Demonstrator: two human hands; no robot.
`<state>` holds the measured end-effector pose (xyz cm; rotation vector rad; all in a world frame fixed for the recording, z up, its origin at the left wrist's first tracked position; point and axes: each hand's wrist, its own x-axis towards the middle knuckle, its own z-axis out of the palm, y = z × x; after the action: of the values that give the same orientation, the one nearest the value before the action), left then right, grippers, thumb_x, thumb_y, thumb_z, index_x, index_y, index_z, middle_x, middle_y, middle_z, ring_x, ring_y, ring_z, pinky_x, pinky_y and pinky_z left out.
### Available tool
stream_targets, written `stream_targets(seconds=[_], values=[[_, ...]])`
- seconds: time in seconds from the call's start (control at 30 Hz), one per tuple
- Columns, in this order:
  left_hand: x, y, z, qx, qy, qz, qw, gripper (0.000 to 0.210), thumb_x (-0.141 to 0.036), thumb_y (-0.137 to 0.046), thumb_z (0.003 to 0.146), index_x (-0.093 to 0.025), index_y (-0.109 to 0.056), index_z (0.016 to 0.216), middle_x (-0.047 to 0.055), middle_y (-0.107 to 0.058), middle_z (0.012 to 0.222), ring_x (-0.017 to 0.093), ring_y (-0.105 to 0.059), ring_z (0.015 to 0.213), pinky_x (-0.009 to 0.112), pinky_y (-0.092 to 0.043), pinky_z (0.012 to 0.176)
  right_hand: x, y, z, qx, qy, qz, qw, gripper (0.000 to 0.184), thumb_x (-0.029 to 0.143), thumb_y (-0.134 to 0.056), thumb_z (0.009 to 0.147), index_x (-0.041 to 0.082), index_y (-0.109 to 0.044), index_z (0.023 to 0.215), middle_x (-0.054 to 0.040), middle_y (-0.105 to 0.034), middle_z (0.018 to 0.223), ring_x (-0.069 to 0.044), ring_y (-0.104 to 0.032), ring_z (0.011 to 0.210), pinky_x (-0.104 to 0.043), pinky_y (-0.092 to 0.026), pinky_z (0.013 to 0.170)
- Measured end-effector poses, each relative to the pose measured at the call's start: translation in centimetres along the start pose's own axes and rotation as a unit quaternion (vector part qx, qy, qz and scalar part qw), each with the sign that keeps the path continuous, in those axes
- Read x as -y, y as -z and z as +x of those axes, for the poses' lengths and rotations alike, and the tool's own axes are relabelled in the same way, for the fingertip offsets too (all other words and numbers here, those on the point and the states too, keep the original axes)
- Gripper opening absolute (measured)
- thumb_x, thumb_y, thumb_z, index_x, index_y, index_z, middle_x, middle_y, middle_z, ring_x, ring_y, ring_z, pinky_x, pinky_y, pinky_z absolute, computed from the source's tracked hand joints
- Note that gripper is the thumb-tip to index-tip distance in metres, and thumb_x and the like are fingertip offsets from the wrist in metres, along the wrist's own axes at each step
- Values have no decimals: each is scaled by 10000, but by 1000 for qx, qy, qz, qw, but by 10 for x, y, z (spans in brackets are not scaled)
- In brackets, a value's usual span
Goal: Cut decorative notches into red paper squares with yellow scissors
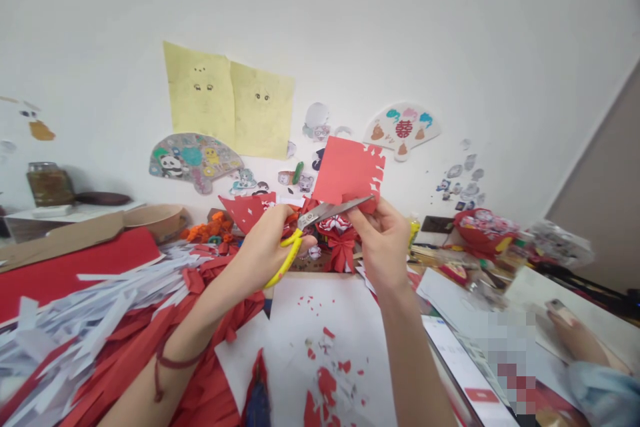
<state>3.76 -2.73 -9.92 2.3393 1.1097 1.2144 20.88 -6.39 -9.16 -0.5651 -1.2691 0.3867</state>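
Observation:
My left hand (273, 240) grips a pair of scissors (287, 255) with yellow handles, its blades pointing right along the lower edge of a red sheet of paper (345, 170). The sheet has small notches cut out along its right side. My right hand (383, 237) pinches the paper's lower right corner, close to the blade tips. Below both hands lies a white sheet (295, 347) scattered with red paper scraps (327, 383).
Heaped white and red paper strips (135, 320) cover the left side. A phone (465, 373) lies at the right. Farther right, another person's hand (573, 327) rests near a pale board. Decorated fans (195, 159) and yellow drawings (227, 100) hang on the wall.

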Motion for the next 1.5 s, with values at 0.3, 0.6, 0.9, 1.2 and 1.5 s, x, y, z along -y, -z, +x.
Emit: stream_targets(seconds=[0.3,0.6,0.9,1.2,1.5], values=[[-4,0,-1,-13,-5,-1,1000,313,-477,-565,794,-195,-484,905,16,-563,800,193,-534,757,301,-432,618,-2,-1,0,-3,4,-1,1000,218,271,-685,801,182,-688,1000,-45,-716,1010,-179,-665,945,-323,-548,880],[-5,-5,-2,-20,-8,-13,1000,282,-462,-563,805,-210,-446,851,-2,-524,757,183,-515,749,276,-399,598,-9,-9,-1,-46,22,33,998,165,264,-705,786,197,-690,936,-14,-723,918,-147,-670,845,-285,-552,810],[-3,-9,-4,-36,-26,6,999,241,-398,-547,822,-221,-383,817,-5,-527,746,171,-500,683,272,-368,581,-18,-16,-2,-100,37,62,992,158,242,-714,774,190,-690,920,-17,-718,882,-131,-659,800,-265,-540,771],[-5,-11,-4,-35,-18,3,999,280,-417,-533,833,-228,-333,784,-25,-468,731,152,-448,664,274,-350,602,-18,-18,-3,-106,23,69,992,153,258,-718,767,186,-691,900,-19,-717,871,-130,-655,795,-266,-546,774],[-4,-11,-3,-25,-10,2,1000,375,-527,-526,828,-226,-309,774,-35,-427,728,137,-385,636,274,-314,599,-17,-17,-3,-106,26,81,991,138,240,-719,766,189,-696,892,-18,-716,872,-134,-658,808,-266,-550,780]])
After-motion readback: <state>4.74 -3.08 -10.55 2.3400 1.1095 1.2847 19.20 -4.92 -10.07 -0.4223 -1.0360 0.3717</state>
